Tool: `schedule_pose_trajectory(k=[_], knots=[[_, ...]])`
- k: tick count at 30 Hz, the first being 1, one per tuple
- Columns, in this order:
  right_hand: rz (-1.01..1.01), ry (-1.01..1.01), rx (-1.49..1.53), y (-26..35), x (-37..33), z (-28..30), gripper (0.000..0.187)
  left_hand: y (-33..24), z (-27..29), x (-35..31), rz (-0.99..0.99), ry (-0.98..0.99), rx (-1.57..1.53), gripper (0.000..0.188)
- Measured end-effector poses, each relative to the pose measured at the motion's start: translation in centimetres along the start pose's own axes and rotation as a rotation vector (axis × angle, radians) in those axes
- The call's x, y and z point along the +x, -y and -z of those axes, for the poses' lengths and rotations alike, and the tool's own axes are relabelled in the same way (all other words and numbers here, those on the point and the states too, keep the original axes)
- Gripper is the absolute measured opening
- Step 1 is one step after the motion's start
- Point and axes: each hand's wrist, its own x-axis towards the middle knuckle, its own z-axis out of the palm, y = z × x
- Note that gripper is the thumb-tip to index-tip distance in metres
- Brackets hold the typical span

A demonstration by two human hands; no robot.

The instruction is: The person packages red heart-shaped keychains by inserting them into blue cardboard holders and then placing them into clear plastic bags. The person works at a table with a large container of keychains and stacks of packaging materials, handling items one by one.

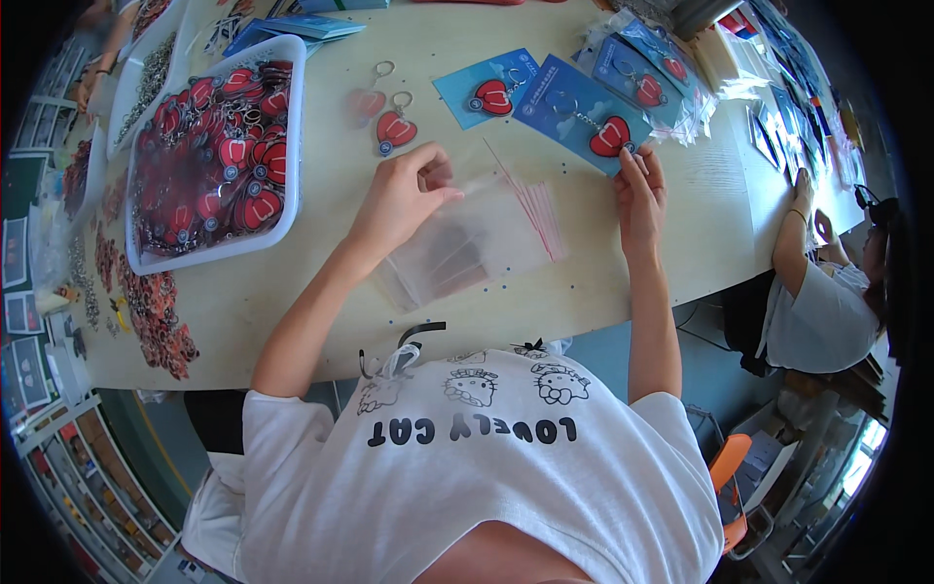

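My right hand (642,195) pinches the lower right corner of a blue card (555,97). A red heart-shaped keychain (610,136) lies on that card, close to my fingertips. Over the near table my left hand (404,195) hovers with curled fingers and the thumb held apart, nothing visible in it. Beside it lies a stack of clear zip bags (438,258) with red-striped edges (545,219). A second blue card (452,83) carries another red keychain (492,97). Just beyond my left hand rests a loose red keychain (396,128), with a clear-wrapped one (366,103) next to it.
A white bin (292,180) heaped with red keychains stands at the left. Loose orange-red pieces (156,321) lie near it. Bagged cards (647,73) are piled at the far right. A co-worker (817,302) sits at the right; an orange chair (728,462) stands behind.
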Motion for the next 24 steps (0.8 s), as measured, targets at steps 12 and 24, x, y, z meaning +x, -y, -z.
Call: schedule_pose_trajectory(k=[12,24], knots=[[-0.072,0.220,-0.146,1.5,0.5,-2.5,0.016,0.6,1.3,0.9,0.166,0.126,-0.344,0.011],[0.015,0.247,-0.242,3.1,2.5,-2.0,0.011,0.6,1.8,1.5,0.232,0.203,-0.470,0.013]])
